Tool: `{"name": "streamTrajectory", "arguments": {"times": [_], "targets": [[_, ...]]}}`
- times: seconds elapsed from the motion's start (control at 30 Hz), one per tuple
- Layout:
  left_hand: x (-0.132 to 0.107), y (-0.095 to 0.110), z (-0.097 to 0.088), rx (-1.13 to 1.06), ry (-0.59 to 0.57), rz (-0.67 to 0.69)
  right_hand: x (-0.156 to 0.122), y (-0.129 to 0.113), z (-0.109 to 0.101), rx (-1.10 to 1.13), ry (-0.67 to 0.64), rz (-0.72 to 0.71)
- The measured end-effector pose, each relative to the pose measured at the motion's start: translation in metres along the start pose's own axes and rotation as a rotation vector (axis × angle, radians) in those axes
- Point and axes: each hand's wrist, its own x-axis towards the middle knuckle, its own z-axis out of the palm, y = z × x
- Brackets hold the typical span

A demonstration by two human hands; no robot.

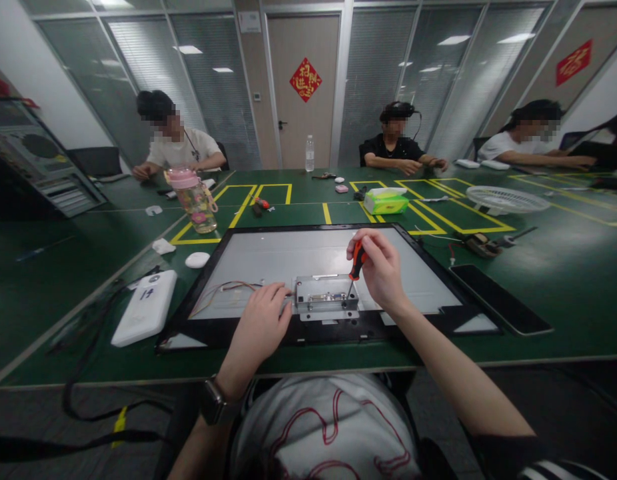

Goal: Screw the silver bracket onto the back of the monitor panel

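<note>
A flat display panel [228, 257] with a black frame lies on the table in front of me. On its near part sits a metal bracket box [303, 288] with a small board and connectors inside. My right hand [386, 267] grips a red and black screwdriver [357, 260], nearly upright, its tip down at the bracket's right end. At the bracket's left end, my left hand [263, 320] lies with fingers stretched out, by thin wires [233, 285] that run left across the panel. Whether its fingertips press on the bracket or a wire is hard to see.
Left of the panel are a white power bank [146, 307], a white round case [197, 260] and a flowered bottle [193, 203]. A black phone [498, 297] lies right. Beyond are a green tissue pack [386, 200] and a fan grille [508, 199]. Several people sit opposite.
</note>
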Motion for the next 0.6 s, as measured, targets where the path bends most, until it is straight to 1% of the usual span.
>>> {"name": "streamTrajectory", "arguments": {"times": [0.27,0.4,0.47,0.6], "targets": [[0.0004,0.0012,-0.0013,0.013,-0.029,-0.013,-0.0003,0.0005,0.0001,0.023,0.015,0.009],[0.0001,-0.0001,-0.0002,0.009,-0.021,-0.008,-0.0002,-0.0003,-0.0008,0.033,-0.037,0.017],[0.0000,-0.0013,0.0008,0.008,-0.017,-0.004,-0.0004,0.0000,-0.0017,0.019,-0.062,0.018],[0.0000,-0.0022,0.0019,0.012,-0.032,-0.009,-0.0010,0.0037,-0.0034,-0.057,-0.058,-0.008]]}}
